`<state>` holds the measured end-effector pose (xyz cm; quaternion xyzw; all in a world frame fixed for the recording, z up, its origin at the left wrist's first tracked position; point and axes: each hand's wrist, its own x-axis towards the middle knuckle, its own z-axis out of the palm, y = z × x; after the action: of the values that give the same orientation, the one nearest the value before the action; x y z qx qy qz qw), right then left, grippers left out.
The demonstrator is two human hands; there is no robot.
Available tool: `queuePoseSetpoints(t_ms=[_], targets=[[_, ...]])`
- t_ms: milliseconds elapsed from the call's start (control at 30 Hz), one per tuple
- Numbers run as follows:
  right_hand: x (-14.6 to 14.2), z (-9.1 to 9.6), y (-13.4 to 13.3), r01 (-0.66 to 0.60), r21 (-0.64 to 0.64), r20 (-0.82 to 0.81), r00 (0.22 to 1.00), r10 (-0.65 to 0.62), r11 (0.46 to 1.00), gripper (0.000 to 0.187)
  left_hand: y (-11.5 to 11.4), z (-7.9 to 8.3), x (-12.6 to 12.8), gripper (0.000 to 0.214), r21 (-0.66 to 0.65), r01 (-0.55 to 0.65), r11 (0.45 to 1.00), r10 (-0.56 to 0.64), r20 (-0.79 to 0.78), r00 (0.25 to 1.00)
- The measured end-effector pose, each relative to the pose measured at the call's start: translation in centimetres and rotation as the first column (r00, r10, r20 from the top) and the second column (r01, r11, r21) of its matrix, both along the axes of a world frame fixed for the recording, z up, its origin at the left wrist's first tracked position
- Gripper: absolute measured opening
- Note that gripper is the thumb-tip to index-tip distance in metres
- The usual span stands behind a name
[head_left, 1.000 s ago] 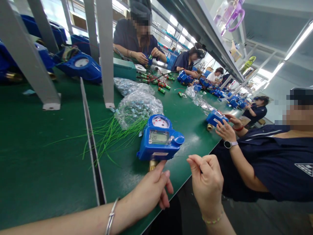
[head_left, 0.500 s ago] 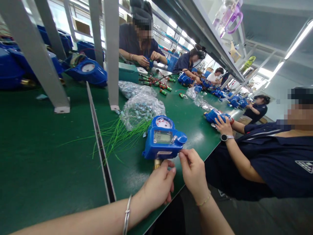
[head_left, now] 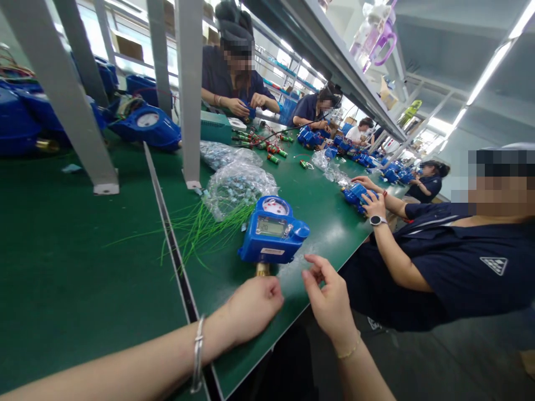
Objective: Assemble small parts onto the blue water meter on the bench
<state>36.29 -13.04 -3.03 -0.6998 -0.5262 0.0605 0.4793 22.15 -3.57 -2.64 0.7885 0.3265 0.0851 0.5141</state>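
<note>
Blue water meter (head_left: 272, 233) flat on green table (head_left: 83, 267), just beyond both hands, untouched. Left hand (head_left: 253, 306) curled closed, empty, below brass fitting (head_left: 262, 269). Right hand (head_left: 328, 298) fingers loosely parted, near meter's right corner.

Head camera looks forward and down, close over the green bench (head_left: 83, 267).

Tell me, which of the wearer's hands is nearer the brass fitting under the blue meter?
Left. The left hand sits just below the brass fitting; the right hand is off to its right.
</note>
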Motion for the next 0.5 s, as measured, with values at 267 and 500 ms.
queuePoseSetpoints(t_ms=[267, 500], targets=[[-1.0, -2.3, -2.6, 0.038, 0.112, -0.077, 0.997, -0.029, 0.993, 0.015, 0.5, 3.0, -4.6, 0.015, 0.343, 0.339, 0.876, -0.252, -0.276, 0.928], [-1.9, -2.1, -2.6, 0.122, 0.138, -0.328, 0.942, -0.071, 0.983, 0.032, -0.2, 4.4, -2.6, 0.012, 0.481, 0.376, 0.792, -0.510, 0.183, 0.841]])
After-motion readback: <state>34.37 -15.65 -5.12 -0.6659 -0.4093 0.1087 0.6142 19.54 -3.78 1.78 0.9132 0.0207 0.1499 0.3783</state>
